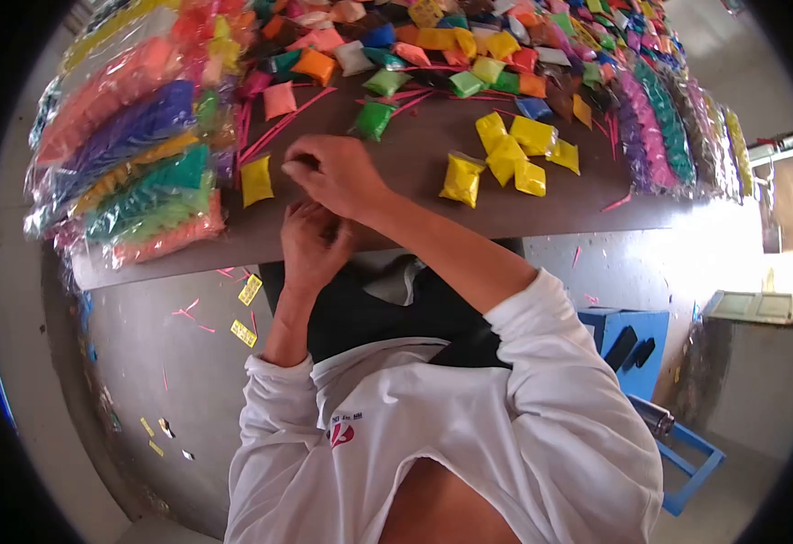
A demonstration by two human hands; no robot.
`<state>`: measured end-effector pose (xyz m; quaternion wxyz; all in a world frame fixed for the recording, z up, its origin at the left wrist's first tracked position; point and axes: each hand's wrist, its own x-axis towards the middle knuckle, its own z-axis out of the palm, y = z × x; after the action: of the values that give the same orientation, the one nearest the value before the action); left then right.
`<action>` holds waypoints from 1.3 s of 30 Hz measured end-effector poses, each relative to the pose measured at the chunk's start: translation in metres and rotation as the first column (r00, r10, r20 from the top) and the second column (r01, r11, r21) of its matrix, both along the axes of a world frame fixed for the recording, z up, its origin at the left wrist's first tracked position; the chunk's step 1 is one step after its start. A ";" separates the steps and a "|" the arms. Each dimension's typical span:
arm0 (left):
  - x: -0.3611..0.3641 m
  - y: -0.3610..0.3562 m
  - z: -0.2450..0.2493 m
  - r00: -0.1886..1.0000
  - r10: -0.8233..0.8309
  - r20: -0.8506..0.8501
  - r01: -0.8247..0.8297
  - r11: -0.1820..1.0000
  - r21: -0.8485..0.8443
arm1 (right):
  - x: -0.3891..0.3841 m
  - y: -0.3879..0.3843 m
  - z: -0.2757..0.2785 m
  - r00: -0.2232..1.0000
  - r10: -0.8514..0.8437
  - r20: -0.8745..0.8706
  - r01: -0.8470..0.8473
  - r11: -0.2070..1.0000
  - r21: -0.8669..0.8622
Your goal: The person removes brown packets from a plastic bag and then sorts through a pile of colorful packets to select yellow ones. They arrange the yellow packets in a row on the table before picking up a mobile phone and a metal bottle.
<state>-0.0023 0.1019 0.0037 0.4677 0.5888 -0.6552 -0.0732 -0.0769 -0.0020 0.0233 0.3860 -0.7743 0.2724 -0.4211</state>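
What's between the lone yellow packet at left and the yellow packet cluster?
In the head view, the right hand crosses that stretch; from there to the cluster it's bare brown tabletop.

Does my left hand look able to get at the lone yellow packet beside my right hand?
Probably yes: the yellow packet lies close to the left hand, with what looks like bare tabletop between; the right hand is near but doesn't cover it.

We had passing room over the brown tabletop (417, 169) between our right hand (335, 172) and the yellow packet cluster (506, 160), while the colourful heap (437, 39) blocked us ahead and stacked bags (133, 127) walled our left
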 end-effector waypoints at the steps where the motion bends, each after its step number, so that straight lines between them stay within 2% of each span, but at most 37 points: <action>1: 0.002 0.000 -0.004 1.000 0.007 -0.029 -0.007 1.000 0.022 | -0.023 0.005 0.008 0.998 -0.067 0.002 0.067 0.996 -0.055; 3: 0.008 0.001 -0.011 0.996 0.031 -0.087 -0.025 0.997 0.066 | -0.074 0.012 0.015 0.976 -0.214 0.048 0.217 0.973 -0.084; 5: 0.004 0.003 -0.006 0.997 0.045 -0.066 -0.041 0.997 0.073 | -0.124 0.019 0.021 0.915 -0.398 -0.068 0.391 0.915 -0.099; 7: 0.001 0.001 -0.005 0.996 0.079 -0.042 -0.076 0.996 0.052 | -0.162 0.021 0.014 0.834 -0.513 -0.205 0.515 0.856 -0.050; 10: -0.001 0.000 -0.006 0.996 0.090 -0.018 -0.089 0.995 0.053 | -0.188 0.027 0.010 0.633 -0.515 -0.577 0.559 0.821 -0.120; 13: -0.002 0.000 -0.004 0.995 0.104 0.007 -0.104 0.991 0.079 | -0.181 0.028 -0.004 0.546 -0.613 -0.572 0.566 0.773 -0.287; 16: 0.000 0.000 -0.005 0.996 0.088 -0.012 -0.086 0.989 0.120 | -0.168 0.024 -0.005 0.615 -0.571 -0.544 0.535 0.809 -0.243; 19: 0.000 0.002 -0.004 0.995 0.089 -0.051 -0.083 0.990 0.110 | -0.161 0.019 0.001 0.736 -0.445 -0.511 0.499 0.866 -0.036; 20: 0.001 0.002 -0.003 0.994 0.078 -0.073 -0.068 0.989 0.133 | -0.158 0.021 0.006 0.798 -0.353 -0.488 0.466 0.876 0.128; 22: 0.002 0.004 -0.001 0.991 0.063 -0.119 -0.041 0.983 0.180 | -0.149 0.024 -0.001 0.923 -0.231 -0.308 0.338 0.869 0.361; 24: 0.003 0.005 -0.003 0.986 0.033 -0.162 -0.001 0.981 0.194 | -0.133 0.031 0.000 0.979 -0.158 -0.127 0.203 0.790 0.578; 25: 0.006 0.005 -0.003 0.983 0.019 -0.181 0.017 0.980 0.197 | -0.122 0.034 0.001 0.989 -0.135 -0.055 0.139 0.769 0.624; 26: 0.012 0.004 -0.001 0.981 -0.027 -0.194 0.080 0.958 0.274 | -0.111 0.038 0.001 0.993 -0.114 0.018 0.073 0.742 0.666; 27: 0.015 0.004 -0.002 0.988 -0.035 -0.151 0.071 0.968 0.240 | -0.103 0.040 0.001 0.991 -0.099 0.092 0.006 0.714 0.700; 28: 0.015 0.003 -0.004 0.993 -0.044 -0.107 0.065 0.977 0.205 | -0.096 0.037 -0.002 0.999 -0.006 0.034 -0.019 0.731 0.682; 30: 0.008 0.003 0.007 0.998 -0.004 -0.064 0.017 0.979 0.201 | -0.079 0.041 -0.012 0.989 0.003 0.147 -0.107 0.701 0.705; 33: 0.007 0.003 0.000 0.968 0.034 -0.248 0.002 0.990 0.143 | -0.069 0.041 -0.008 0.977 -0.017 0.210 -0.150 0.645 0.749; 34: 0.007 0.004 -0.001 0.967 0.042 -0.250 -0.006 0.989 0.145 | -0.068 0.041 -0.005 0.977 -0.026 0.214 -0.151 0.624 0.767; 37: 0.009 0.004 -0.001 0.972 0.038 -0.233 -0.003 0.988 0.152 | -0.075 0.023 -0.006 0.987 0.152 0.058 -0.157 0.793 0.588; 39: 0.010 0.002 0.003 0.982 0.001 -0.190 0.031 0.986 0.165 | -0.074 0.013 0.007 0.988 0.140 -0.062 -0.076 0.799 0.596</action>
<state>0.0077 0.1040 0.0070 0.4763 0.6112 -0.6038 -0.1871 -0.1511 0.0109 0.0300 0.6167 -0.6503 0.3650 -0.2520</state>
